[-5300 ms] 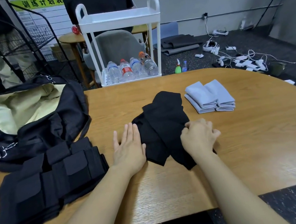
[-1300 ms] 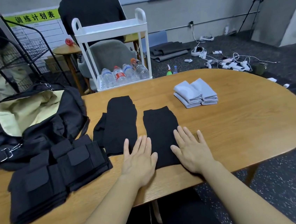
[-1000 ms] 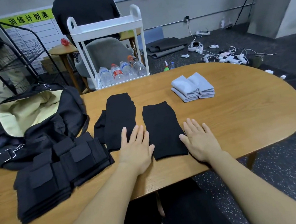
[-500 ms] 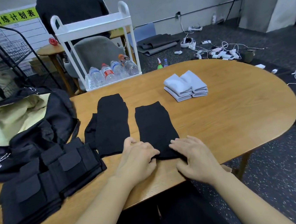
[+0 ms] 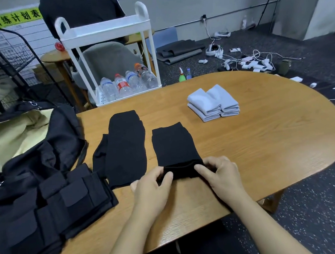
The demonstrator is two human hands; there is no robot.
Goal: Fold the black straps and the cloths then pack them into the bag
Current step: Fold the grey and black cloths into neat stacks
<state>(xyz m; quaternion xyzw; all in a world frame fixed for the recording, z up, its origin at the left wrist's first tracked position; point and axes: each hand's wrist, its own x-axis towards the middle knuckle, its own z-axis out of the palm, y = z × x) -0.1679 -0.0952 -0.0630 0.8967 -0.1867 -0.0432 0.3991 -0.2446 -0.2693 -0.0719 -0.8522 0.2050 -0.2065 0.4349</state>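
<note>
Yellow-green wall sign [image 5: 9, 19] reads 训练计划表; both hands' fingers [image 5: 165, 177] pinch the black cloth [image 5: 175, 146].

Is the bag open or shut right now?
Open: the bag gapes at the table's left end, its pale yellow lining exposed. Nothing packed inside that I can see.

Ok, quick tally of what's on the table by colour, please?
Black cloths laid out singly: 2, the right cloth pinched at its near edge by left hand and right hand, the left cloth
Grey folded stacks: 2
Black strap pile: 1
Black bag: 1
Total: 6
</note>
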